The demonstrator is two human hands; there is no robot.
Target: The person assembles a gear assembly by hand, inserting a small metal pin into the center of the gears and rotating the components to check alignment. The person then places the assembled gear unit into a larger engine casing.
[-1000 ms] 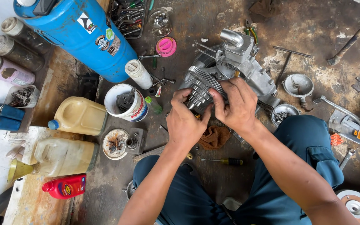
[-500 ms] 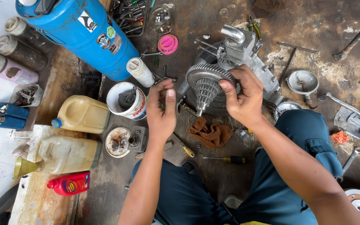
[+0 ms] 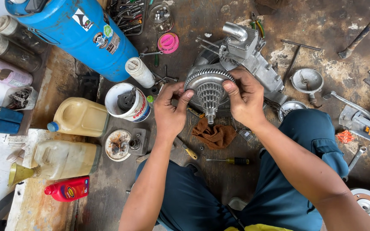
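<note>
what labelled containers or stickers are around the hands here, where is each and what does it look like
Blue drum: top left, lying tilted, round and square stickers on its side.
White tub: left of the left hand, red and blue label.
Red bottle: bottom left, lying flat, yellow label.
Pink bottle: far left, dark label.
No screens or signs.

Single head-worn view, looking steeply down from above, close over the left hand (image 3: 171, 112) and right hand (image 3: 246, 102), workshop floor (image 3: 236, 21) stretching beyond the fingers
</note>
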